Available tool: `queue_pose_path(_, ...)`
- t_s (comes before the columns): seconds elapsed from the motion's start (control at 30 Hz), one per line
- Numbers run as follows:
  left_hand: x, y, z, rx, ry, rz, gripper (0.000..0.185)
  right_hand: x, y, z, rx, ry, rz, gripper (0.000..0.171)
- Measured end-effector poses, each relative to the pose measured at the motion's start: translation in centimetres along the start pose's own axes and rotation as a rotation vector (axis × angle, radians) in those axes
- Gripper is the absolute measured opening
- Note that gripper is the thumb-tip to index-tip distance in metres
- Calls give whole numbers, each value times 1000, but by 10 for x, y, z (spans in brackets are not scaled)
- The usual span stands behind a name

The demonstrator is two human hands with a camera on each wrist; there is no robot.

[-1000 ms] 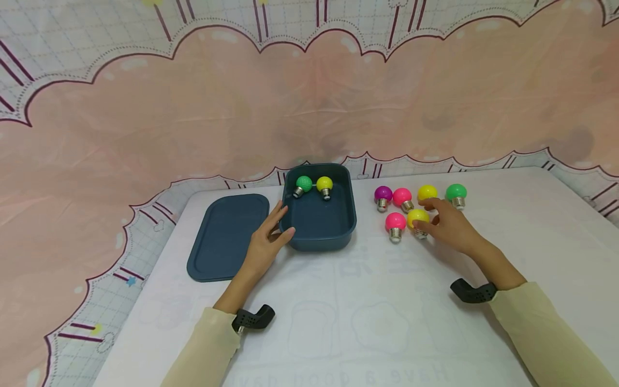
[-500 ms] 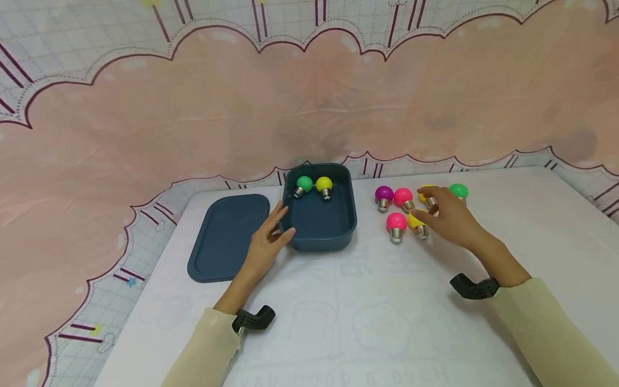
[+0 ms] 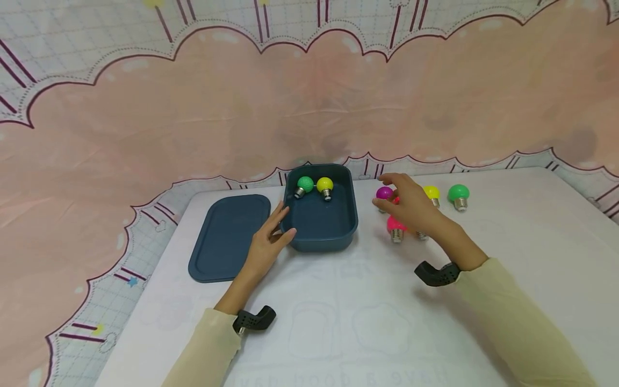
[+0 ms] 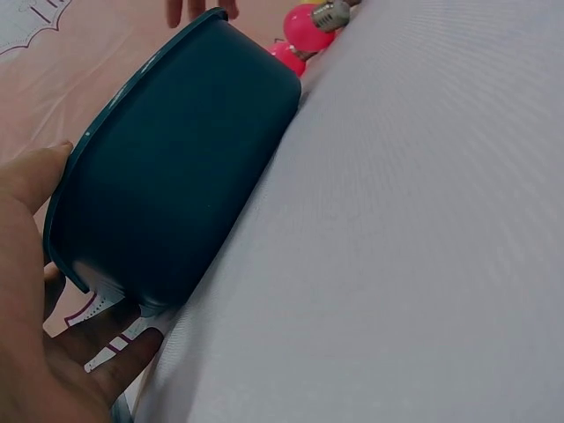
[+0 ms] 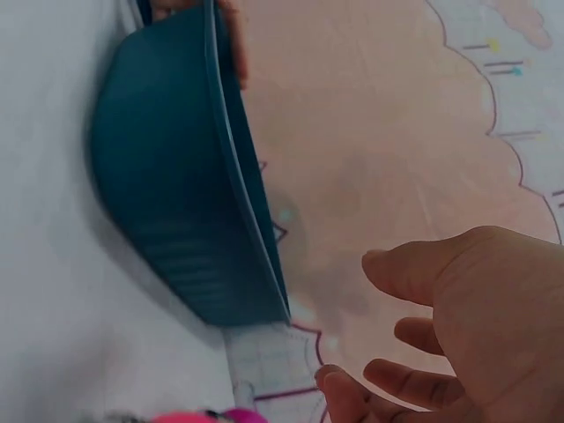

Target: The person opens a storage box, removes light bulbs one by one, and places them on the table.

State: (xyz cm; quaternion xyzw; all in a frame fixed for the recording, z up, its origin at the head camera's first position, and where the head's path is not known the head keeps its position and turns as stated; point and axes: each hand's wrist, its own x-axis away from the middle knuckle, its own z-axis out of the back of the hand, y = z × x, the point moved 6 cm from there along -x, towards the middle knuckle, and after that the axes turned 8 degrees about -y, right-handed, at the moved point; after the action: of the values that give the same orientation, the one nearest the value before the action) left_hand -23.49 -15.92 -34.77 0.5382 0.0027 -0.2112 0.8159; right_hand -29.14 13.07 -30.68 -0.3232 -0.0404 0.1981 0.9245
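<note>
A dark blue container (image 3: 319,243) stands on the table with a green light bulb (image 3: 305,184) and a yellow light bulb (image 3: 325,184) at its far end. My left hand (image 3: 265,243) rests against the container's left side, its fingers extended along rim and wall. Over the loose bulbs hovers my right hand (image 3: 412,205), thumb and fingers spread, nothing between them in the right wrist view. Nearest its fingertips is a purple bulb (image 3: 384,192). A pink bulb (image 3: 395,224) lies just below the hand. Another pink bulb and a yellow one are mostly hidden behind it.
A dark blue lid (image 3: 220,242) lies flat left of the container, partly behind the left hand. Farther right on the white table (image 3: 348,328) are another yellow bulb (image 3: 431,192) and a green bulb (image 3: 458,192). A printed cloth (image 3: 309,102) hangs behind.
My right hand has moved left from the yellow bulbs to above the purple and pink ones, carrying nothing. The left hand and the container have stayed put.
</note>
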Motion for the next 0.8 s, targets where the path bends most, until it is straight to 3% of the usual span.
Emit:
queue_pose_path(0.4,1,-3,1,3,3,2,57,-39,-41,-31,-27,-58,82,60)
queue_pose_path(0.8,1,-1,1,-4,2,-16,57,-76,-52,-57,-5,-92,85,56)
